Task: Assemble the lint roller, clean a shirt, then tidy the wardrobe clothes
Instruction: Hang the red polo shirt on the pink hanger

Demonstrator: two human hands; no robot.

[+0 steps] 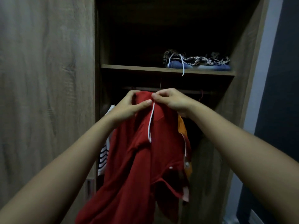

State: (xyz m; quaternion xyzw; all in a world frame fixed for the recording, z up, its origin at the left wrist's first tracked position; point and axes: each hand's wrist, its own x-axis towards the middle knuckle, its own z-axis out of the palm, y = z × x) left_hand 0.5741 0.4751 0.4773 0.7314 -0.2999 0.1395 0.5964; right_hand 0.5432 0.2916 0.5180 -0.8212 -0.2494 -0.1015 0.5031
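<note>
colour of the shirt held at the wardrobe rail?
Red. The shirt is gripped by left hand and right hand; head view.

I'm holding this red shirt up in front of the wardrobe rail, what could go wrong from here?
1. The left hand and right hand pinch only the top of the red shirt; if either grip loosens, its hanging bulk could drop.
2. The white cord dangling down the shirt might snag near the rail.
3. A white lace droops over the shelf edge; catching it could drag down the folded clothes.
</note>
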